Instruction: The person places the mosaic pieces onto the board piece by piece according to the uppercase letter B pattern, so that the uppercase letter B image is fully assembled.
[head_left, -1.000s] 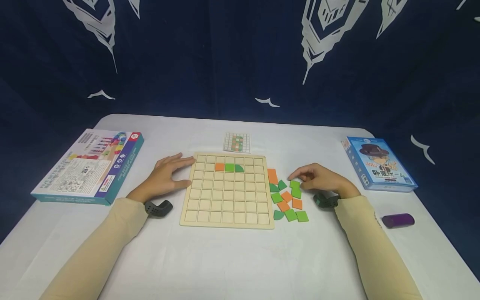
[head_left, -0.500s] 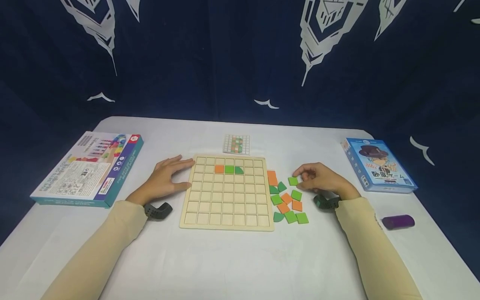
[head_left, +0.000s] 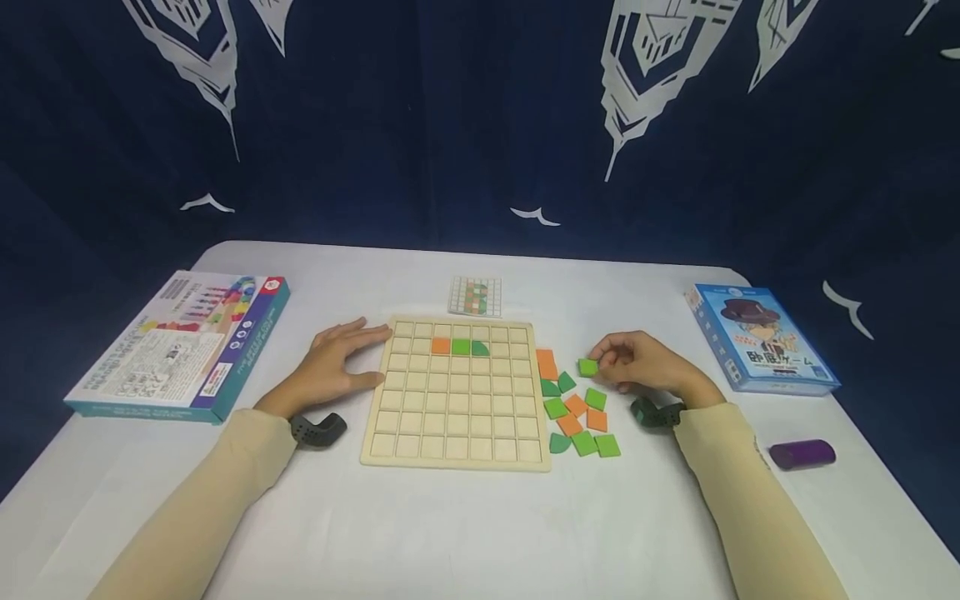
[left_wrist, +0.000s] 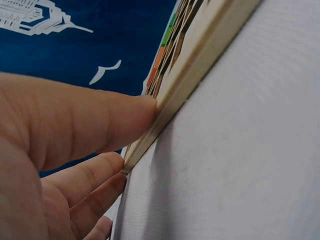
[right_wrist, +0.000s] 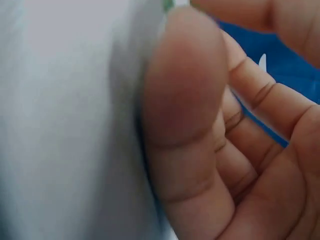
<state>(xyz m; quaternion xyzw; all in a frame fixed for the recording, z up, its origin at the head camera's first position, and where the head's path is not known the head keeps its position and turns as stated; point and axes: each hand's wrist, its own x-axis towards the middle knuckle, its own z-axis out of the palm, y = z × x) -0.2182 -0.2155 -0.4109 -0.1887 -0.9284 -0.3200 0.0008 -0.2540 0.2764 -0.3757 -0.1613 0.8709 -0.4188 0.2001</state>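
Note:
A wooden grid board (head_left: 456,404) lies flat in front of me. Its second row from the far edge carries an orange square (head_left: 440,346), a green square (head_left: 461,347) and a dark green quarter-round tile (head_left: 480,348). Against the board's left edge my left hand (head_left: 327,368) rests with spread fingers; in the left wrist view its thumb (left_wrist: 100,117) touches the rim. To the right of the board, my right hand (head_left: 641,364) pinches a green square tile (head_left: 588,367) between fingers and thumb. The right wrist view mostly hides that tile behind the thumb (right_wrist: 185,85).
Several loose orange and green tiles (head_left: 584,444) lie right of the board. A pattern card (head_left: 476,297) sits beyond it. One game box (head_left: 176,346) lies at left, a blue box (head_left: 761,337) at right, with a purple cylinder (head_left: 802,454) nearer.
My right hand has taken a green square from the loose tiles, separating it from the green tile beside it. The left hand stays at the board's edge. The head view has tilted slightly upward.

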